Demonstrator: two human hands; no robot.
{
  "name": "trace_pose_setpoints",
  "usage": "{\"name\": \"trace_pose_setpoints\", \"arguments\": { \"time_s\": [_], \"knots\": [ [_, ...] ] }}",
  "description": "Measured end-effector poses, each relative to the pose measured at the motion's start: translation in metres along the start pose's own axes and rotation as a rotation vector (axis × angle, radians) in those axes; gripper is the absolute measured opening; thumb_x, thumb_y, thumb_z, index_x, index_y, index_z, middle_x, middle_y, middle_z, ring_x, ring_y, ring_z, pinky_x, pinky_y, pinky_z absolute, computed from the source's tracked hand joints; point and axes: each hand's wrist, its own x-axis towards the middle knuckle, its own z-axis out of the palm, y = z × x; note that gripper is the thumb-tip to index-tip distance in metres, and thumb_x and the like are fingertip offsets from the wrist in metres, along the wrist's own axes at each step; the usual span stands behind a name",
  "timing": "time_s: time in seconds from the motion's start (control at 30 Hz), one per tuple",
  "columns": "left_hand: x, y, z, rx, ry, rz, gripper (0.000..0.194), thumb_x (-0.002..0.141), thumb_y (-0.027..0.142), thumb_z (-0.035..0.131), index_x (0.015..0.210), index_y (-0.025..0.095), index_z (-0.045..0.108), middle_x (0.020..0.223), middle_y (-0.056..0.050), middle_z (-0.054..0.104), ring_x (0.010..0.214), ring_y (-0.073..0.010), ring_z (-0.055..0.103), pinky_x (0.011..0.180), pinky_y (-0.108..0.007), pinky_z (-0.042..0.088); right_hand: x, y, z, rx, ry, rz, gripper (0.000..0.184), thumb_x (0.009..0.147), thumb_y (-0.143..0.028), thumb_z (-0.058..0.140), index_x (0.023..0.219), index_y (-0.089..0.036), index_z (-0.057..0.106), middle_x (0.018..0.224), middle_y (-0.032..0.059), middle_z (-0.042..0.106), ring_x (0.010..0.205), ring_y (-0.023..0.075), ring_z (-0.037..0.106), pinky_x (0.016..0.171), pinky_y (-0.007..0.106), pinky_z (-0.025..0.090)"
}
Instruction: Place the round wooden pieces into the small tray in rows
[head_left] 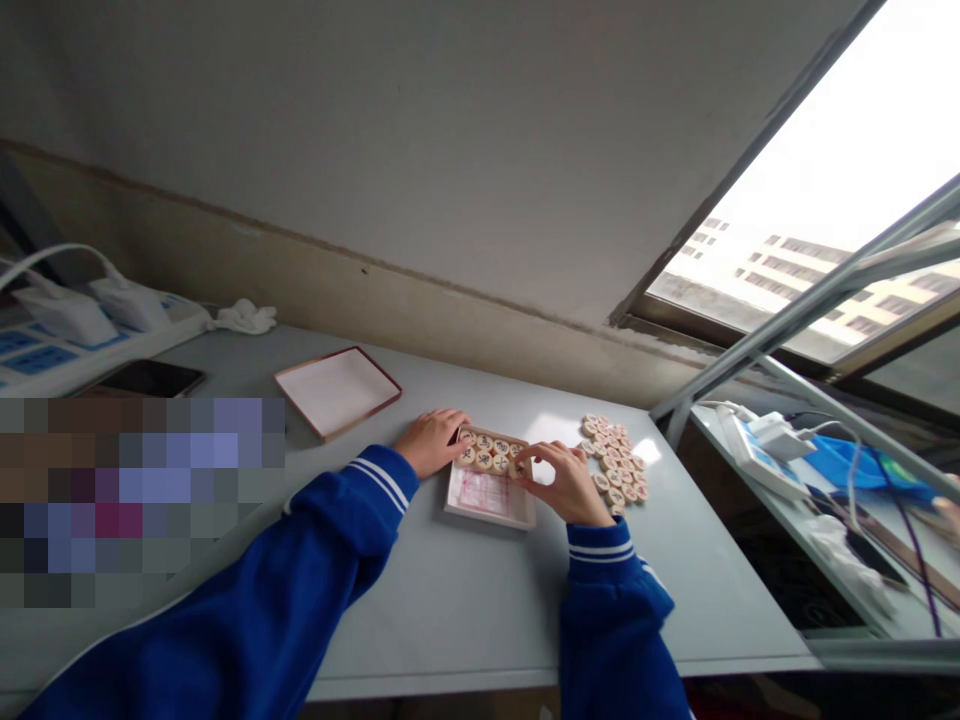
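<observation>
A shallow box (487, 497) lies on the grey table (465, 600), with several round wooden game pieces (491, 452) lined along its far end and a red-printed sheet inside. My left hand (431, 440) rests on the box's far left corner, fingers curled against the pieces. My right hand (566, 482) pinches one piece (519, 467) at the box's right edge. A loose heap of the same pieces (615, 462) lies just right of my right hand. Both arms wear blue sleeves with white stripes.
The box lid (337, 390) lies upside down to the far left. Beyond it sit a dark phone (150, 378), a power strip with white plugs (82, 320) and a crumpled white cloth (244, 317). A window frame (787, 330) and a cluttered shelf (825, 480) stand at the right.
</observation>
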Motion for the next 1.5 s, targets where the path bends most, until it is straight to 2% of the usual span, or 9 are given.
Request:
{"name": "trace_pose_setpoints", "arguments": {
  "time_s": [0.33, 0.53, 0.67, 0.93, 1.0, 1.1, 1.2, 1.37, 1.5],
  "knots": [
    [-0.001, 0.002, -0.002, 0.006, -0.007, -0.007, 0.020, 0.079, 0.027, 0.047, 0.096, 0.018, 0.053, 0.098, -0.005, 0.060, 0.095, -0.0204, 0.053, 0.085, -0.033, 0.039, -0.002, 0.000, -0.001, -0.036, 0.016, -0.002, 0.013, 0.069, -0.021, 0.067, 0.079, -0.024, 0.060, 0.084, -0.0019, 0.062, 0.081, 0.0193, 0.052, 0.074, 0.032, 0.027],
    [-0.001, 0.001, -0.002, 0.007, -0.004, -0.006, 0.019, 0.079, 0.028, 0.047, 0.095, 0.018, 0.053, 0.098, -0.005, 0.060, 0.095, -0.0203, 0.053, 0.084, -0.033, 0.039, -0.002, 0.000, 0.000, -0.047, -0.032, -0.047, 0.009, 0.072, -0.018, 0.062, 0.078, -0.024, 0.060, 0.086, -0.0020, 0.061, 0.082, 0.0187, 0.051, 0.072, 0.031, 0.027],
    [-0.001, 0.001, -0.002, -0.002, -0.007, -0.008, 0.019, 0.079, 0.028, 0.047, 0.094, 0.018, 0.054, 0.097, -0.005, 0.060, 0.094, -0.0199, 0.054, 0.084, -0.032, 0.039, -0.001, -0.001, 0.003, -0.098, 0.015, -0.027, 0.007, 0.071, -0.016, 0.063, 0.074, -0.022, 0.060, 0.095, 0.0006, 0.057, 0.087, 0.0194, 0.050, 0.072, 0.030, 0.028],
    [-0.001, 0.003, -0.003, 0.001, 0.000, -0.003, 0.018, 0.079, 0.025, 0.045, 0.093, 0.018, 0.055, 0.097, -0.005, 0.060, 0.093, -0.0201, 0.054, 0.084, -0.032, 0.040, -0.002, 0.003, 0.000, -0.134, 0.048, -0.018, 0.004, 0.075, -0.025, 0.062, 0.071, -0.024, 0.062, 0.084, 0.0005, 0.058, 0.080, 0.0187, 0.050, 0.071, 0.032, 0.029],
    [-0.001, 0.003, -0.003, -0.010, 0.011, -0.020, 0.019, 0.080, 0.025, 0.044, 0.093, 0.018, 0.056, 0.096, -0.005, 0.061, 0.092, -0.0200, 0.055, 0.083, -0.032, 0.040, -0.004, 0.010, -0.006, -0.165, 0.108, 0.058, 0.005, 0.077, -0.026, 0.059, 0.074, -0.024, 0.062, 0.082, -0.0003, 0.058, 0.078, 0.0181, 0.051, 0.071, 0.032, 0.030],
    [0.000, 0.001, -0.002, -0.052, 0.035, -0.059, 0.020, 0.081, 0.026, 0.042, 0.091, 0.018, 0.058, 0.095, -0.005, 0.062, 0.090, -0.0192, 0.056, 0.082, -0.030, 0.041, -0.013, 0.028, -0.015, -0.304, 0.207, 0.321, 0.007, 0.075, -0.030, 0.060, 0.078, -0.023, 0.062, 0.084, 0.0015, 0.059, 0.084, 0.0225, 0.051, 0.074, 0.036, 0.031],
    [0.002, 0.000, -0.002, -0.094, 0.050, -0.088, 0.022, 0.081, 0.026, 0.042, 0.088, 0.018, 0.061, 0.090, -0.005, 0.064, 0.083, -0.0178, 0.058, 0.075, -0.028, 0.043, -0.026, 0.048, -0.022, -0.378, 0.148, 0.557, 0.019, 0.069, -0.037, 0.065, 0.082, -0.024, 0.063, 0.094, 0.0046, 0.058, 0.094, 0.0287, 0.048, 0.073, 0.040, 0.034],
    [0.004, -0.003, -0.003, -0.135, 0.067, -0.132, 0.022, 0.076, 0.024, 0.046, 0.086, 0.017, 0.065, 0.076, -0.004, 0.066, 0.068, -0.0156, 0.058, 0.064, -0.024, 0.043, -0.041, 0.064, -0.024, -0.388, 0.094, 0.622, 0.019, 0.068, -0.035, 0.063, 0.085, -0.027, 0.065, 0.097, 0.0068, 0.058, 0.092, 0.0294, 0.050, 0.065, 0.037, 0.036],
    [0.007, -0.005, -0.003, -0.128, 0.108, -0.159, 0.022, 0.074, 0.022, 0.048, 0.084, 0.016, 0.067, 0.071, -0.004, 0.066, 0.065, -0.0149, 0.057, 0.063, -0.024, 0.042, -0.042, 0.064, -0.025, -0.388, 0.063, 0.700, 0.015, 0.072, -0.030, 0.061, 0.085, -0.026, 0.066, 0.101, 0.0064, 0.057, 0.096, 0.0287, 0.049, 0.067, 0.038, 0.037]
  ]
}}
